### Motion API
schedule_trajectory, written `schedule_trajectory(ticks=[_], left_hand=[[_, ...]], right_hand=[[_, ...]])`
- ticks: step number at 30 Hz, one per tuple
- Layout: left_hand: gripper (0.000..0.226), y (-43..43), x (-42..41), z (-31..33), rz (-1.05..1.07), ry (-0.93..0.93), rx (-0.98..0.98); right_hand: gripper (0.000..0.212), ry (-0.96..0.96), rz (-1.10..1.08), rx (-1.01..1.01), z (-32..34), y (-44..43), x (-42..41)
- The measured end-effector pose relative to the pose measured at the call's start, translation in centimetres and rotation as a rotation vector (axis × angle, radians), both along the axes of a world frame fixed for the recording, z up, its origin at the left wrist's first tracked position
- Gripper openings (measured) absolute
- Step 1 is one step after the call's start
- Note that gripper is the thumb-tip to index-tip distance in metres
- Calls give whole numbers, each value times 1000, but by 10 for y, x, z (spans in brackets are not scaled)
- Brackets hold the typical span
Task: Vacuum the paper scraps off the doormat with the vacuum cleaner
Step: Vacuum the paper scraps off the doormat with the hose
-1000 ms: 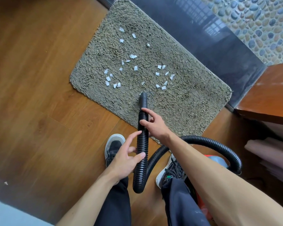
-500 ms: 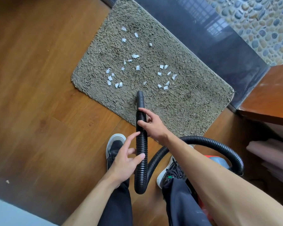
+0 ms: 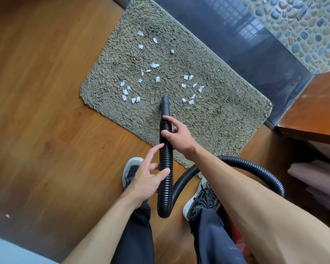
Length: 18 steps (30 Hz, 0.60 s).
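Both forearms bare from wrist to frame edge, left forearm [image 3: 103, 225] and right forearm [image 3: 255, 197]; left hand [image 3: 145, 180] and right hand [image 3: 181, 136] bare too. Trousers dark, near black-navy, loose cut; left trouser leg [image 3: 137, 241] plain; right trouser leg [image 3: 211, 241] with faint pale specks. Left shoe [image 3: 131, 174]: dark upper, grey toe cap, pale sole rim. Right shoe [image 3: 200, 199]: dark upper, black laces, white sole, small green mark near the tongue.
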State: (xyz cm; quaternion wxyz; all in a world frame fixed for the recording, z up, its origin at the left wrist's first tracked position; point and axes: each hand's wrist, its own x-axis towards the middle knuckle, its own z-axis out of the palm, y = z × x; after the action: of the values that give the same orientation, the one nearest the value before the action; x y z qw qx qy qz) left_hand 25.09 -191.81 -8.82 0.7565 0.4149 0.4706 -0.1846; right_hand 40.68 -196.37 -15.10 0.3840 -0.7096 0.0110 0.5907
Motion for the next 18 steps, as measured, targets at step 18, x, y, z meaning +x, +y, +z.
schedule_trajectory(ticks=[18], left_hand=[[65,-7,29,-2,-174,-13,-40]], right_hand=[[52,-67,-150,-68,-2,-40,17]])
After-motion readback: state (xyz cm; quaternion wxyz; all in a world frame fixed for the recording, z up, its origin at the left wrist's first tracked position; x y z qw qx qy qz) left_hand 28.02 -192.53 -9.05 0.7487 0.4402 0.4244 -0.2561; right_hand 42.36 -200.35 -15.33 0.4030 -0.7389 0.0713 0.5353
